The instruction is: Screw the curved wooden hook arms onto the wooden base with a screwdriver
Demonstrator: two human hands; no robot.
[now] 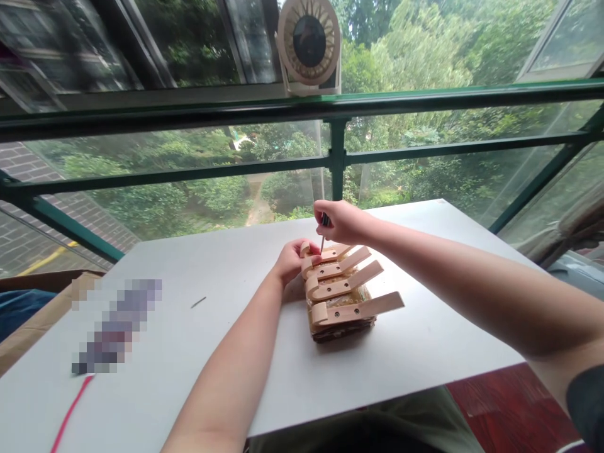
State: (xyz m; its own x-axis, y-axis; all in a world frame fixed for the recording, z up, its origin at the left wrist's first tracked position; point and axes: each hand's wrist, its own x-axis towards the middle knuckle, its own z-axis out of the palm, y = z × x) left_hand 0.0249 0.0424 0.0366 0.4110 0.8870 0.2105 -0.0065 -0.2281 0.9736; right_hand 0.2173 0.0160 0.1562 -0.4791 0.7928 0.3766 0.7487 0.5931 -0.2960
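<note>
I've got the right hand (343, 222) up over the work, fingers wrapped around a screwdriver (325, 219), its shaft angled down to the far wooden hook (332, 254); whether the tip sits in a screw, I can't tell from here. And the left hand (293, 260), low alongside, has thumb and fingers pinching that same hook near its curled end! The hooks lie in a row across a tape-wrapped block (343, 332), around the middle of the white desk (425, 340), between far and near edges. Over toward the left edge I see a thin dark bit (198, 302), then a red cord (70, 412).
</note>
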